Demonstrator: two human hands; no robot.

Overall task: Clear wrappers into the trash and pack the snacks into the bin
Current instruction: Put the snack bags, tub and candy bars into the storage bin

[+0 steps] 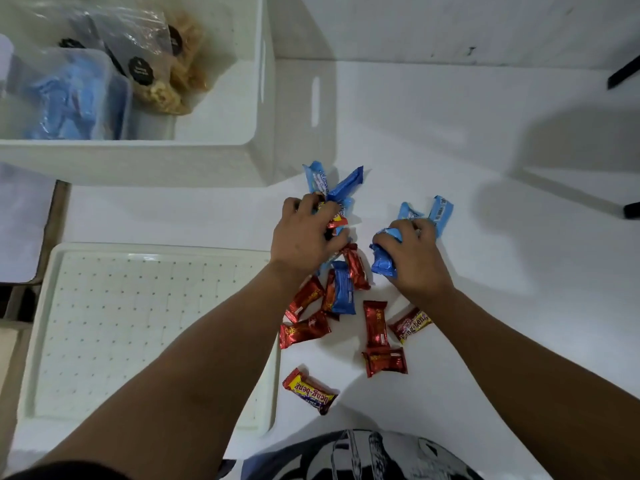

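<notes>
My left hand (304, 237) grips a bunch of blue snack packs (341, 185) together with a red one, just in front of the white bin (207, 147). My right hand (415, 258) holds several blue snack packs (384, 261), two of them sticking out past my fingers. Between and below my hands, several red snack bars (375, 323) and one blue pack (343, 289) lie loose on the white table. One more red bar (310, 391) lies closest to my body. The bin holds clear bags of chips (180, 64) and a clear box of blue packs (69, 98).
A shallow white tray (45, 306) with a dotted floor sits at the lower left, under my left forearm. A black object (623, 72) pokes in at the far right edge. The white table (485, 168) stretches away to the right of the bin.
</notes>
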